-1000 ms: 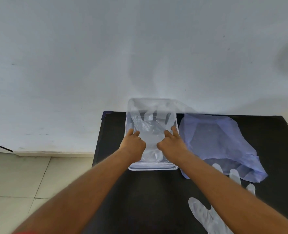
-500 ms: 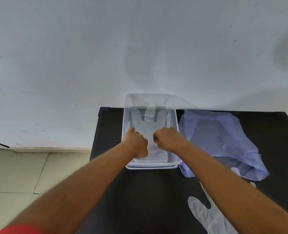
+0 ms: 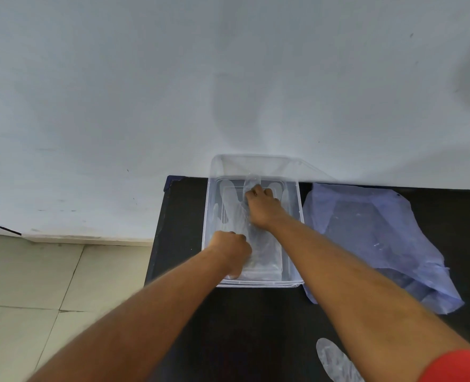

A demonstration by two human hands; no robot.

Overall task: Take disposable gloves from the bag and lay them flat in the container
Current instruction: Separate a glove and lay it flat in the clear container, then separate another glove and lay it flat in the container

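Observation:
A clear plastic container [image 3: 294, 205] stands on the black table against the wall. A translucent disposable glove [image 3: 232, 208] lies inside it, fingers pointing to the wall. My left hand [image 3: 232, 250] is curled down on the glove's cuff end near the container's front. My right hand [image 3: 263, 206] is further in, its fingers closed on the glove's middle fingers and lifting them slightly. A crumpled pale blue bag [image 3: 377, 238] lies to the right of the container. Another glove [image 3: 336, 362] lies on the table at the front, partly hidden by my right arm.
The black table [image 3: 256, 326] ends at its left edge beside the container, with tiled floor [image 3: 29, 285] below. A white wall [image 3: 228, 78] rises directly behind the container and bag.
My right hand has moved forward from the glove's middle to its finger end and pinched it. My left hand has slid back toward the cuff. The view has tilted slightly.

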